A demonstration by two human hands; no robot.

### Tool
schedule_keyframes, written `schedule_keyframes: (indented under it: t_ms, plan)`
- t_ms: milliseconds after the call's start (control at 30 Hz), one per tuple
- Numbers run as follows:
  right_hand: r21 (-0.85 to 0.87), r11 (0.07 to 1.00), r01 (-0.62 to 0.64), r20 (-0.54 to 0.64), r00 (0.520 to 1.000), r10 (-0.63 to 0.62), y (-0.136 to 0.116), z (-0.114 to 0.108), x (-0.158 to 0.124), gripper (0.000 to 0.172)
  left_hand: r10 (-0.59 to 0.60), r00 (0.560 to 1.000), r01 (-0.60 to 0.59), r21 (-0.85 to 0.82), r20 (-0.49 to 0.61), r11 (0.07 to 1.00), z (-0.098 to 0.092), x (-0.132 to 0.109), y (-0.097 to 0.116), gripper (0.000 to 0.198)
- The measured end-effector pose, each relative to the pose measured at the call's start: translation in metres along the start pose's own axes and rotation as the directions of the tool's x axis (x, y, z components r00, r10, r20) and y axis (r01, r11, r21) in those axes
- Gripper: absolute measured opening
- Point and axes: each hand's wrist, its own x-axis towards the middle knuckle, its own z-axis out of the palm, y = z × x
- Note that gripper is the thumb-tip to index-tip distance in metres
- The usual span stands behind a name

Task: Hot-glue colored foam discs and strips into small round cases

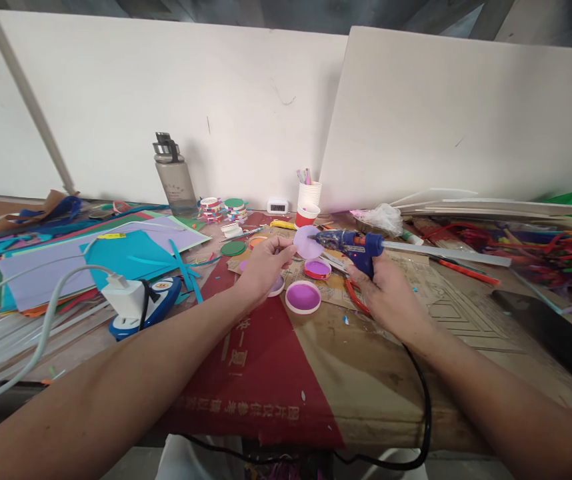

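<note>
My left hand pinches a pale lilac paper disc and holds it up above the table. A blue hot glue gun is gripped in my right hand, its nozzle touching the disc's right edge. Its black cord runs down over the table's front edge. Just below the disc lie a red-rimmed lid with a purple inside and a white-rimmed lid with a purple inside.
Coloured paper sheets and a white power adapter lie at the left. A grey water bottle, paper cups, a small clock and tape rolls stand at the back. Pipe cleaners and a black phone lie right.
</note>
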Motion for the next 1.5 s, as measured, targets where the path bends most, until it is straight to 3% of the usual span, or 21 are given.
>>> schedule_keyframes:
  t_ms: [300, 867, 1100, 1500]
  plan:
    - [-0.041, 0.999, 0.011, -0.08, 0.997, -0.014, 0.006, -0.004, 0.003, 0.035, 0.036, 0.999, -0.036, 0.008, -0.033, 0.999, -0.001, 0.0, 0.0, 0.018]
    - [-0.079, 0.997, -0.007, -0.013, 1.0, 0.006, 0.0, -0.002, 0.0, 0.035, 0.019, 0.993, -0.03, -0.097, -0.119, 0.995, -0.005, 0.005, 0.004, 0.024]
    - [-0.064, 0.997, -0.036, 0.04, 0.998, 0.038, -0.007, 0.001, -0.005, 0.03, 0.024, 0.994, -0.033, -0.086, -0.107, 0.996, -0.004, 0.004, 0.005, 0.02]
    - [-0.067, 0.998, 0.0, -0.011, 1.0, -0.001, 0.001, 0.0, -0.002, 0.034, 0.009, 0.993, -0.018, -0.074, -0.122, 0.997, -0.003, 0.004, 0.004, 0.021]
